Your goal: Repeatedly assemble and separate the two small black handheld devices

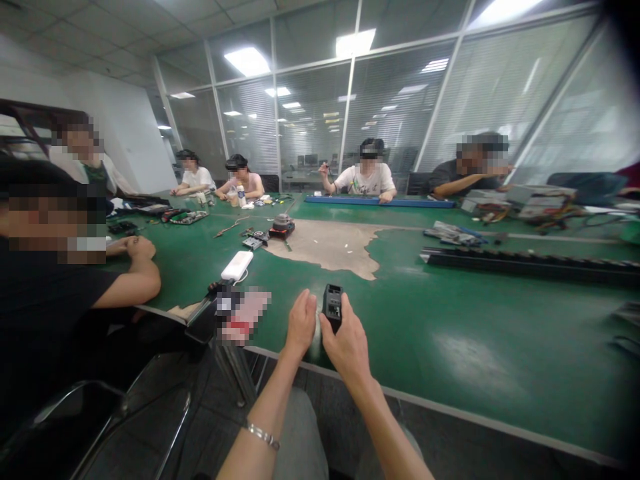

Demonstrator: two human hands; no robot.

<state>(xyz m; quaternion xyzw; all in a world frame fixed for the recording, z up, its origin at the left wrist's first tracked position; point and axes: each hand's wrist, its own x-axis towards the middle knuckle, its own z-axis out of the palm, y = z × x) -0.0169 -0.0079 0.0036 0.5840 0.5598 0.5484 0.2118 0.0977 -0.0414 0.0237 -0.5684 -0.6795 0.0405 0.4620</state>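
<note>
My right hand (351, 340) is wrapped round a small black box-like device (332, 301), thumb on its near left side and fingers along the right. Recessed openings show in the face turned up to me; I cannot tell its exact kind. Just left of it is my left hand (302, 325), fingers stretched out and close together, with nothing visible in it. A narrow gap separates that hand from the device. Both hands are over the near edge of the green table (425, 320).
A white power bank-like block (237, 266) with a cable lies left of my hands. Further off are a tan worn patch (325, 243), a dark round-topped part (283, 225), a long black rail (530, 263) and a blue bar (370, 201). Several people sit around the table.
</note>
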